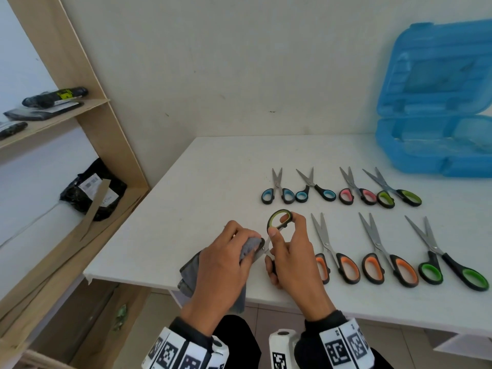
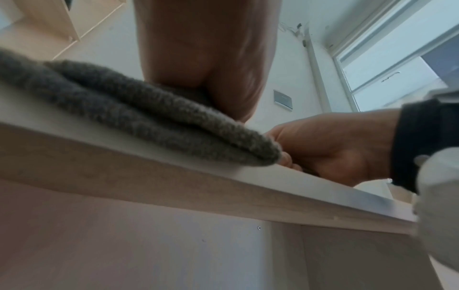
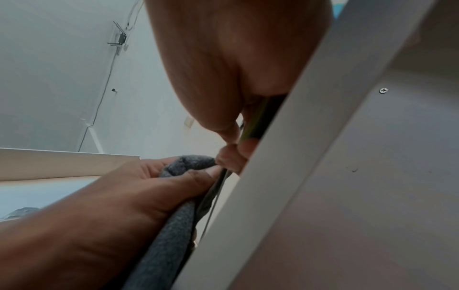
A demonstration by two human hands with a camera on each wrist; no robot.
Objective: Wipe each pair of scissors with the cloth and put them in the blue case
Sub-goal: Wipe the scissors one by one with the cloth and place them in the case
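Case (image 1: pixel 436 145) rear right on table (image 1: pixel 202 182); scissors rows (image 1: pixel 340 193) before it.

- Illumination: soft, even daylight; a window (image 2: pixel 397 64) shows at right in the left wrist view.
- Shadows: faint.
- Wrist views: close surfaces blurred.
- Head view: edges bowed.

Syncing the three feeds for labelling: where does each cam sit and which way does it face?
Head: above, looking down at the table, both hands, seven scissors, open blue case; sleeves show.
Left wrist: below the table edge, looking up past the left hand on the grey cloth; right hand beyond.
Right wrist: under the edge, looking up at the right hand gripping the green-handled scissors; left hand ahead.
Shared: all show the cloth.
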